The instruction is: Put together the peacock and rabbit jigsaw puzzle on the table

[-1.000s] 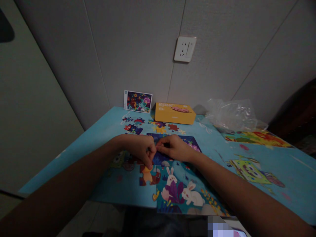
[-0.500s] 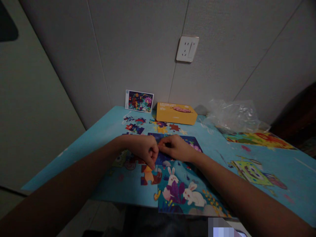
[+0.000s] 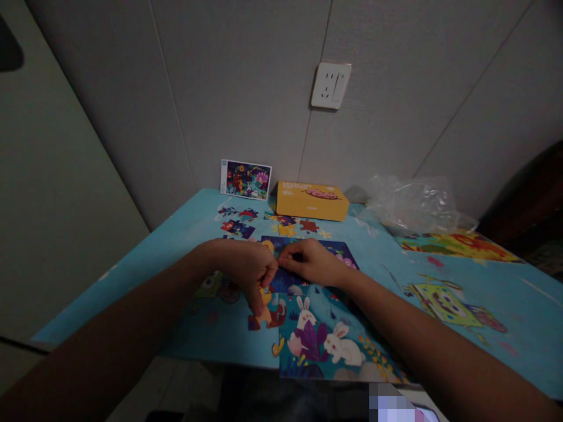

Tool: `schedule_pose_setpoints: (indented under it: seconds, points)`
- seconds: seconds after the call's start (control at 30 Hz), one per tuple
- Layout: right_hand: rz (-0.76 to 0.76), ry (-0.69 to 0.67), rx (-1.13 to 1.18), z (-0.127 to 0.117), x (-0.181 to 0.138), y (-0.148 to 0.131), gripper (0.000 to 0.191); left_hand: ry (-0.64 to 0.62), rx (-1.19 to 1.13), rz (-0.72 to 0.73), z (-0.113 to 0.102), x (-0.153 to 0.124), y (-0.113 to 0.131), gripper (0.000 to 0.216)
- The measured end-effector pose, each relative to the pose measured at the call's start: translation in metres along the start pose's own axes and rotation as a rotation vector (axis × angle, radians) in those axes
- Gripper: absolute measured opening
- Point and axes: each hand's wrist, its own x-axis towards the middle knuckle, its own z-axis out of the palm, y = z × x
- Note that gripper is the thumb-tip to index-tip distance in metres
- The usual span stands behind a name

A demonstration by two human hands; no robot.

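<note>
A jigsaw puzzle (image 3: 303,360), partly joined and showing two white rabbits, lies at the table's front edge. My left hand (image 3: 248,264) bends down at the wrist with curled fingers. Its thumb presses on an orange and brown puzzle piece (image 3: 275,316) at the left of the joined part. My right hand (image 3: 314,264) rests on the dark blue upper part, fingertips and thumb brought together near its left side. Whatever may be between those fingertips is hidden. The two hands almost touch. A small yellow piece (image 3: 278,347) lies by the puzzle's lower left edge.
Several loose pieces (image 3: 237,228) lie behind the hands. A picture card (image 3: 246,180) leans on the wall beside a yellow box (image 3: 312,201). Farther right are a clear plastic bag (image 3: 409,205) and a colourful sheet (image 3: 461,246). The blue table covering (image 3: 440,351) has cartoon prints.
My left hand has shifted slightly left and its thumb has moved down onto the orange and brown piece. My right hand stays nearly in place. The view has shifted a little.
</note>
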Motion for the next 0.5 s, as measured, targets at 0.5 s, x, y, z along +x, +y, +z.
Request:
schedule_pose_setpoints:
  seconds: [0.5]
  points:
    - [0.022,-0.005,0.026,0.0005,0.0018,0.0001,0.021,-0.030,0.061,-0.093,-0.0019,-0.0055,-0.0009,0.043]
